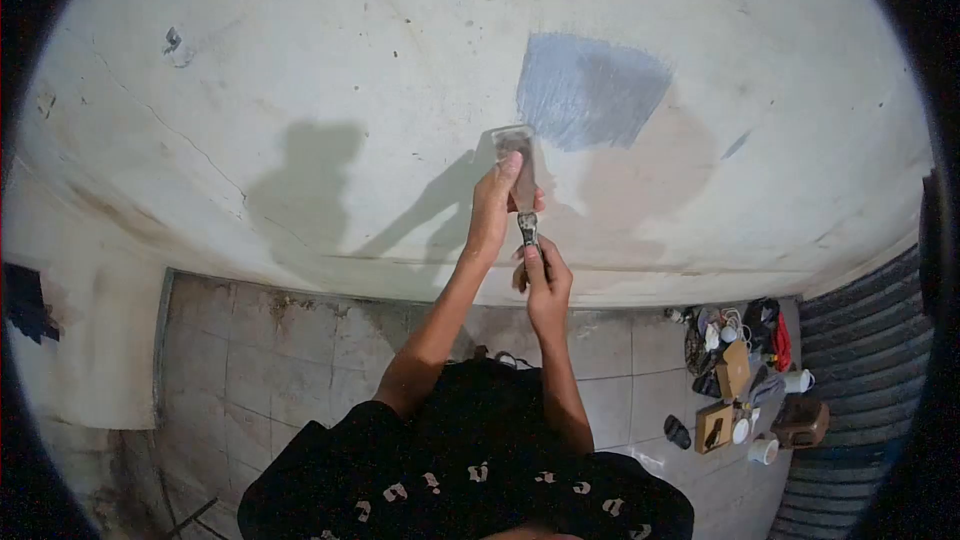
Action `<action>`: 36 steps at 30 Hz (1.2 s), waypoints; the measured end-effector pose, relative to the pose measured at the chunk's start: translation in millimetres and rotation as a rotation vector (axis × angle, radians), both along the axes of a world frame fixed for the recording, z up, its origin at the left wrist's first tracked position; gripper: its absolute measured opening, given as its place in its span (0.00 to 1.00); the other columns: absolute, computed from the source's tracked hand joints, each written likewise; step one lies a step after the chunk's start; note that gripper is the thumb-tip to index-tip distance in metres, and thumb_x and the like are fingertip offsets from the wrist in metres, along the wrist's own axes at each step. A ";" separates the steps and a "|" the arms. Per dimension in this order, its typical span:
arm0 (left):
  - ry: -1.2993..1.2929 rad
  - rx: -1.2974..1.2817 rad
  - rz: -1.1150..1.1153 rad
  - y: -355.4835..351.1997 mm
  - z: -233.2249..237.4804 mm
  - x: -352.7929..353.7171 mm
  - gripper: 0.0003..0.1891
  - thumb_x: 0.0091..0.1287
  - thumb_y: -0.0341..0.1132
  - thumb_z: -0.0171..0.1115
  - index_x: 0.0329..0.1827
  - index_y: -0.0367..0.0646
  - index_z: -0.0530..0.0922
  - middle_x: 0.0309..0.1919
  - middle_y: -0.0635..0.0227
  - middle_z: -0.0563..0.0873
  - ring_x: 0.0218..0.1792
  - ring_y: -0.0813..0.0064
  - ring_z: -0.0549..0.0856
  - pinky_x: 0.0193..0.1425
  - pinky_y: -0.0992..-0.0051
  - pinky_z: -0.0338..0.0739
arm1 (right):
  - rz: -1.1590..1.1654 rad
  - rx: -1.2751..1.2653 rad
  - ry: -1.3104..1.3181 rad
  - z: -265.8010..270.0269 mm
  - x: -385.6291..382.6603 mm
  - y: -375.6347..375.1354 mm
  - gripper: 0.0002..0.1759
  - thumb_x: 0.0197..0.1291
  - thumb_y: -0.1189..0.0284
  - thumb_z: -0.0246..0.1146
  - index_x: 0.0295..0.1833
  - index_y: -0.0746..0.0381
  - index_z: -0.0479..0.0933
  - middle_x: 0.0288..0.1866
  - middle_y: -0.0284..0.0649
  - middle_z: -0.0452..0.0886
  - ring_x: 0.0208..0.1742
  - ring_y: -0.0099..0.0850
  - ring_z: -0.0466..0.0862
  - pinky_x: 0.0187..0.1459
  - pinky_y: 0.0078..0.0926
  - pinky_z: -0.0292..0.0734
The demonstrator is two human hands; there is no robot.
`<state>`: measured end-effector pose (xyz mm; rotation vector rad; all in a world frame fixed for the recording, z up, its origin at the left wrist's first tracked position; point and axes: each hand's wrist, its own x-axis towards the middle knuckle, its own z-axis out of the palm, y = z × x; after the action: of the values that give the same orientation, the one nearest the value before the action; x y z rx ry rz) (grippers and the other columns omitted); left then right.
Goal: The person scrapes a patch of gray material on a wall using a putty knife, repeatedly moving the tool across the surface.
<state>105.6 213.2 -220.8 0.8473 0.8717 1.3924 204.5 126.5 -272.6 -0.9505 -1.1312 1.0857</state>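
A putty knife points up in front of the pale wall, its wide blade smeared with grey. Wrapped round the lower end of its handle is my right hand, closed. Higher up, my left hand pinches the blade, thumb on the near face and fingertips showing past the right edge. Just above and right of the blade's tip, a blue-grey patch with streaky edges covers part of the wall.
Small chips and a thin crack mark the wall at left. Tools, bags, boxes and tubs crowd the tiled floor at right, beside a brown stool and a corrugated shutter.
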 end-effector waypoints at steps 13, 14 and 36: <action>-0.167 -0.046 -0.079 4.8 5.9 1.3 0.24 0.71 0.55 0.55 0.38 0.38 0.78 0.15 0.70 0.74 0.14 0.79 0.71 0.21 0.77 0.66 | -0.101 -0.025 0.003 21.6 -16.1 -0.5 0.17 0.70 0.74 0.58 0.62 0.66 0.71 0.27 0.33 0.79 0.20 0.15 0.70 0.19 0.15 0.61; -0.171 -0.049 -0.075 4.9 6.1 1.2 0.23 0.71 0.55 0.55 0.37 0.39 0.78 0.14 0.71 0.74 0.13 0.79 0.71 0.21 0.77 0.66 | -0.093 -0.049 -0.013 21.3 -15.8 -1.1 0.18 0.70 0.74 0.59 0.62 0.66 0.71 0.28 0.34 0.80 0.20 0.15 0.71 0.20 0.15 0.62; -0.045 -0.033 0.076 11.8 5.4 8.0 0.22 0.72 0.53 0.56 0.29 0.42 0.74 0.12 0.75 0.69 0.11 0.82 0.67 0.15 0.80 0.60 | -0.316 0.220 -0.342 6.9 -23.7 12.5 0.18 0.63 0.78 0.62 0.58 0.70 0.76 0.47 0.53 0.85 0.44 0.30 0.85 0.44 0.26 0.79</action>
<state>113.6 225.0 -215.4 0.7613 0.8975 1.4539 180.8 138.9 -265.7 -1.1197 -1.2935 0.5425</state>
